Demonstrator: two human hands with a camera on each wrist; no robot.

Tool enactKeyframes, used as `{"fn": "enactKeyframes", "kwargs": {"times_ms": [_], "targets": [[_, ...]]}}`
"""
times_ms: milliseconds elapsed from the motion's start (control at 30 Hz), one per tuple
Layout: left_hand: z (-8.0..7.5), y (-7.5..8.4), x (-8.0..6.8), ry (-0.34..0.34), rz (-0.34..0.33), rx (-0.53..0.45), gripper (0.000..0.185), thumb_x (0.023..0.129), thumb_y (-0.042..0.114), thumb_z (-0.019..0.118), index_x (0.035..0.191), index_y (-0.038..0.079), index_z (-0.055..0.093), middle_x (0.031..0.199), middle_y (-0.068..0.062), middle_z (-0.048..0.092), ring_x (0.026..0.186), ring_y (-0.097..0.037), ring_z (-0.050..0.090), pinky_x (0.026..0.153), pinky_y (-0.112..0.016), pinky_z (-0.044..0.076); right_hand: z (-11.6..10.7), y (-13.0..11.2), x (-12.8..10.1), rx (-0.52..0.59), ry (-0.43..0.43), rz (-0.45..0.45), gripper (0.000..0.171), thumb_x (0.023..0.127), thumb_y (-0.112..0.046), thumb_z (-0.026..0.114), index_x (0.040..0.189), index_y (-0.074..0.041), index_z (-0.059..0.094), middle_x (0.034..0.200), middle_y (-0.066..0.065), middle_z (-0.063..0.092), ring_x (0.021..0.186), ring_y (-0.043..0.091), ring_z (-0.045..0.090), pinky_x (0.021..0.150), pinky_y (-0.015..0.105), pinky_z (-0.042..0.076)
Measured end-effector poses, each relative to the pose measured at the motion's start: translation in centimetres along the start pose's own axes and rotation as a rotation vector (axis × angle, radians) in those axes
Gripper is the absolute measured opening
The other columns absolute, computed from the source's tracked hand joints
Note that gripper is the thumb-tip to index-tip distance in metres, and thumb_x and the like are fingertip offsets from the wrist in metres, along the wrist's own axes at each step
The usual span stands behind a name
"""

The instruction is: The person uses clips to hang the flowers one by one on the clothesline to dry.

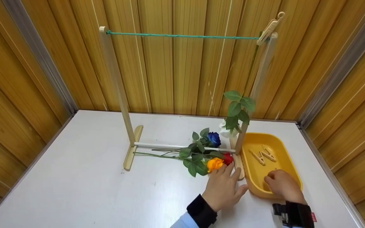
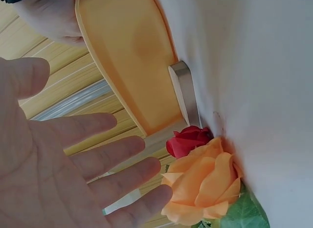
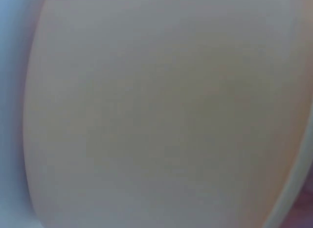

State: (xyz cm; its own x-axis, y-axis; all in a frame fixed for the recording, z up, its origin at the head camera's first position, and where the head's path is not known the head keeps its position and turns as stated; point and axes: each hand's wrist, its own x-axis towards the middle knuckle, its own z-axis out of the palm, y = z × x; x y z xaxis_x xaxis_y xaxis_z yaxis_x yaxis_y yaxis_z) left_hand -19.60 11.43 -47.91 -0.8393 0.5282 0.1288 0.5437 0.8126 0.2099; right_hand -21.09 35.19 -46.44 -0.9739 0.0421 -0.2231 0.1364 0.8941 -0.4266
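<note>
My left hand [image 1: 223, 188] is spread with straight fingers beside the orange rose [image 1: 214, 164] and the red rose [image 1: 227, 158]; the left wrist view shows its palm holding nothing. My right hand [image 1: 282, 183] reaches into the yellow tray [image 1: 288, 152] with its fingers bent down. Whatever is under those fingers is hidden, and the right wrist view shows only the blurred tray wall. Wooden clothespins [image 1: 262, 156] lie in the tray. A blue rose [image 1: 214, 139] lies behind the orange one.
A wooden frame [image 1: 119, 82] carries a green string [image 1: 182, 35] across its top. At the string's right end, a clothespin [image 1: 269, 30] holds a white rose [image 1: 228, 130] head down by its stem. Wood-patterned walls [image 1: 182, 72] enclose the white table [image 1: 84, 177].
</note>
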Motion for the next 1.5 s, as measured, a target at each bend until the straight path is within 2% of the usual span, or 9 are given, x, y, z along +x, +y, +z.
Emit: {"fn": "enactKeyframes", "kwargs": {"times_ms": [233,500,600,733,833,1033,1167,1300,1500], "targets": [[-0.4,-0.5,-0.3,0.021,-0.005,0.002,0.062,0.106,0.061,0.037,0.154,0.024,0.05,0.159,0.0,0.047,0.142,-0.022,0.049,0.115,-0.043,0.042,0.2,-1.3,0.0,0.093,0.12,-0.035,0.022,0.1,-0.007,0.06,0.114,0.007,0.07,0.11,0.024,0.069,0.092,0.031,0.06,0.084,0.048,0.052],[-1.0,-1.1,-0.5,0.094,0.004,-0.048,0.061,0.107,0.058,0.04,0.152,0.019,0.052,0.154,-0.002,0.052,0.137,-0.022,0.053,0.112,-0.044,0.045,0.9,-3.9,-1.0,0.155,0.36,-0.257,0.012,0.094,0.005,0.065,0.105,0.001,0.07,0.103,0.016,0.071,0.093,0.031,0.065,0.09,0.055,0.055],[-1.3,-1.4,-0.4,0.113,0.009,-0.077,0.062,0.107,0.058,0.041,0.151,0.017,0.053,0.152,-0.002,0.054,0.135,-0.022,0.054,0.111,-0.043,0.046,1.1,-5.0,-1.3,0.249,0.4,-0.297,0.014,0.094,0.007,0.066,0.106,-0.001,0.069,0.104,0.014,0.071,0.096,0.031,0.067,0.089,0.05,0.058],[-1.5,-1.6,-0.4,0.15,0.025,-0.104,0.062,0.107,0.057,0.04,0.15,0.015,0.055,0.149,-0.003,0.057,0.132,-0.022,0.057,0.109,-0.042,0.048,1.5,-6.2,-1.5,0.387,0.439,-0.325,0.023,0.092,0.009,0.069,0.112,0.001,0.065,0.106,0.015,0.071,0.1,0.031,0.068,0.083,0.027,0.059],[-1.6,-1.6,-0.3,0.217,0.057,-0.109,0.061,0.108,0.055,0.039,0.147,0.011,0.057,0.144,-0.005,0.061,0.128,-0.022,0.06,0.105,-0.041,0.05,1.7,-7.2,-1.7,0.476,0.449,-0.338,0.032,0.09,0.011,0.069,0.12,0.004,0.062,0.107,0.016,0.07,0.1,0.031,0.068,0.078,0.015,0.054],[-1.8,-1.7,-0.3,0.345,0.114,-0.132,0.054,0.109,0.047,0.045,0.139,0.005,0.063,0.132,-0.007,0.068,0.118,-0.021,0.066,0.099,-0.038,0.053,1.9,-9.1,-2.2,0.625,0.423,-0.337,0.033,0.092,0.007,0.07,0.124,0.007,0.062,0.107,0.017,0.069,0.095,0.018,0.067,0.079,0.015,0.053],[-2.0,-1.8,-0.2,0.389,0.116,-0.192,0.041,0.107,0.038,0.055,0.129,0.006,0.068,0.117,-0.005,0.072,0.105,-0.018,0.069,0.092,-0.032,0.055,1.8,-9.9,-2.4,0.721,0.381,-0.326,0.03,0.093,0.003,0.072,0.122,0.006,0.064,0.108,0.018,0.068,0.091,0.011,0.066,0.082,0.015,0.054],[-2.1,-2.0,0.1,0.425,0.108,-0.268,0.023,0.103,0.029,0.063,0.115,0.01,0.07,0.099,-0.001,0.073,0.089,-0.013,0.068,0.078,-0.023,0.054,1.9,-10.3,-2.6,0.771,0.355,-0.341,0.031,0.092,0.004,0.074,0.121,0.006,0.063,0.112,0.02,0.067,0.091,0.012,0.069,0.083,0.015,0.055],[-2.1,-2.4,0.1,0.422,0.079,-0.321,0.013,0.1,0.023,0.069,0.106,0.011,0.07,0.086,0.003,0.07,0.076,-0.007,0.061,0.067,-0.018,0.047,2.0,-10.5,-2.7,0.835,0.297,-0.339,0.043,0.091,0.005,0.074,0.13,0.005,0.056,0.128,0.023,0.063,0.097,0.01,0.072,0.084,0.018,0.056]]}}
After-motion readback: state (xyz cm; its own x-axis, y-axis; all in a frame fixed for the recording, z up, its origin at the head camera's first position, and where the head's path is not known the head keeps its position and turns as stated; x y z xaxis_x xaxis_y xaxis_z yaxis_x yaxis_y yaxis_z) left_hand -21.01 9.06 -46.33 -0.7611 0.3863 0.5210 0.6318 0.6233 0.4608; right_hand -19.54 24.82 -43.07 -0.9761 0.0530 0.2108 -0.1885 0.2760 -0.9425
